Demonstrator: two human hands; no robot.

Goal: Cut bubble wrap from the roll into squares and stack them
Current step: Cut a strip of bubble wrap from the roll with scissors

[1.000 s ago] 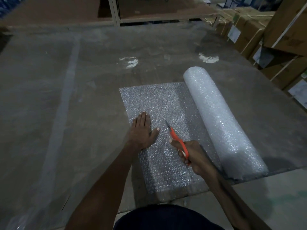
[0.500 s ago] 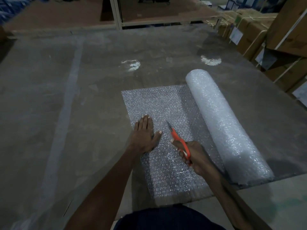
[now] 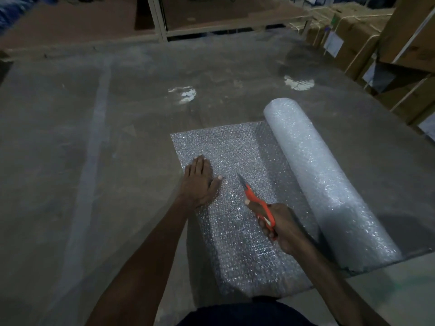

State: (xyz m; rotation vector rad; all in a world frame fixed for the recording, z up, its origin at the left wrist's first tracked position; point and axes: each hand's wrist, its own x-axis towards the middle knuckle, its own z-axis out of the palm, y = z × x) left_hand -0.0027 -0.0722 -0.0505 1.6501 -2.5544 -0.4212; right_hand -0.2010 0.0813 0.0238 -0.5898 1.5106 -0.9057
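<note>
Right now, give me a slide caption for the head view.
Left hand flattens unrolled bubble wrap while right hand cuts with orange scissors.

From my seat, the right hand [image 3: 283, 228] covers most of the orange-handled scissors' [image 3: 255, 200] handles, so I cannot tell how the fingers sit in the loops. The near edge of the unrolled clear bubble wrap sheet [image 3: 237, 231] disappears behind my dark clothing [image 3: 247, 311] at the bottom border. The brown cardboard boxes [image 3: 367, 36] run off the right edge, their white labels too small to read.
</note>
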